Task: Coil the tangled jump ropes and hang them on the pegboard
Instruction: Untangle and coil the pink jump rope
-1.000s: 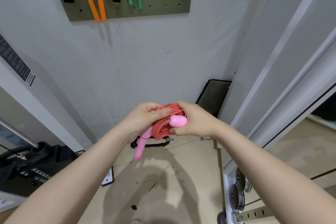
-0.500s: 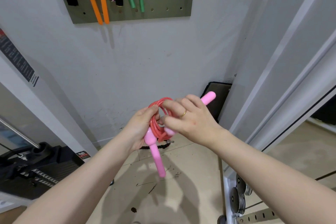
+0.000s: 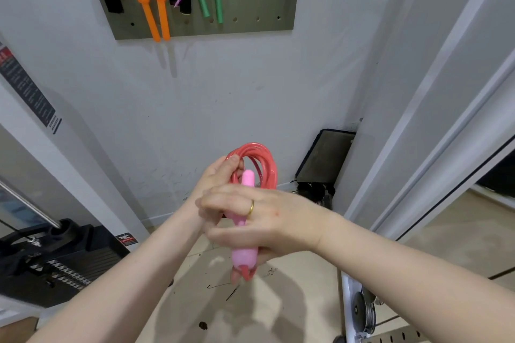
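Overhead, pegboard [image 3: 250,8] on white wall [image 3: 223,92]

A scuffed white wall [image 3: 172,108] rises straight ahead. Beige floor tiles [image 3: 281,312] lie below, with dark shadows across them. A dark mat [image 3: 326,159] leans in the corner to the right, and black gym equipment [image 3: 55,256] stands low to the left. White frame posts [image 3: 434,108] slant upward at right.

Glossy red plastic rope coil [image 3: 257,159] – smooth pink plastic handles [image 3: 245,255] – matt perforated pegboard [image 3: 250,5]
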`<action>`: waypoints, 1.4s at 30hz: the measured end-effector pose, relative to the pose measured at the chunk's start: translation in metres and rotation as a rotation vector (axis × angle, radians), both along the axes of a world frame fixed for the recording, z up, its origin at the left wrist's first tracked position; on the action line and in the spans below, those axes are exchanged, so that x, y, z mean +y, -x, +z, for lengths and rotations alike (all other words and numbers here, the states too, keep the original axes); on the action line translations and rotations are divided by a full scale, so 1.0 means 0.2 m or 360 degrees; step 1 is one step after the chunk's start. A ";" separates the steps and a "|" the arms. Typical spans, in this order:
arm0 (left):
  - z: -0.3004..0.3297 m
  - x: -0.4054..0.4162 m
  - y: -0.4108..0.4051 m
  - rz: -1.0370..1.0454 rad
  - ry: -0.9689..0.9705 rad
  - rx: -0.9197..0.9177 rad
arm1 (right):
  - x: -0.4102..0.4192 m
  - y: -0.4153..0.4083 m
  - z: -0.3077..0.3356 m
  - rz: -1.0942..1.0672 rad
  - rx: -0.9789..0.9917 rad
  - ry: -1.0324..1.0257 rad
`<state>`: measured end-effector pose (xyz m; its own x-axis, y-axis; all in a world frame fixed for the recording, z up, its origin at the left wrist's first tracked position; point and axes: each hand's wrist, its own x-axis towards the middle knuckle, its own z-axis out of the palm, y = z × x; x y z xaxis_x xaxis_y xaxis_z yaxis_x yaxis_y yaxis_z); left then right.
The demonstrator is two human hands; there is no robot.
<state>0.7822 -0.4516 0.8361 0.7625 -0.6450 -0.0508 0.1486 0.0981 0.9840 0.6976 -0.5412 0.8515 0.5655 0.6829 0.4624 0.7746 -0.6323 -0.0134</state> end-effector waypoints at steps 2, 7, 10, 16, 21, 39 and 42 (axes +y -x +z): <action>0.00 -0.01 -0.01 0.0005 -0.0046 0.0036 | -0.02 0.00 -0.02 -0.0069 0.0003 0.0057; 0.00 0.01 -0.01 -0.0192 -0.0227 -0.0147 | -0.10 -0.03 0.00 -0.0917 -0.0533 -0.0131; 0.01 0.03 -0.02 -0.0025 -0.0102 -0.0007 | -0.13 -0.04 0.01 -0.1108 -0.0425 -0.0376; 0.00 0.01 -0.04 0.0072 0.0042 0.0112 | -0.19 -0.01 0.01 -0.0833 -0.0117 -0.1057; 0.00 0.00 -0.02 0.0014 0.0142 0.0234 | -0.18 -0.04 0.09 -0.0890 -0.0031 -0.1477; 0.06 -0.03 0.09 -0.0191 -0.0087 -0.0350 | -0.10 -0.07 0.00 -0.2021 0.0254 0.0161; 0.04 -0.02 0.07 -0.0162 -0.0073 -0.0223 | -0.14 -0.06 0.03 -0.1765 0.0454 -0.0043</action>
<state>0.7688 -0.4557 0.8444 0.6952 -0.7186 0.0200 0.0168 0.0440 0.9989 0.7100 -0.5694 0.8579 0.9369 -0.2656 0.2272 -0.2429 -0.9622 -0.1229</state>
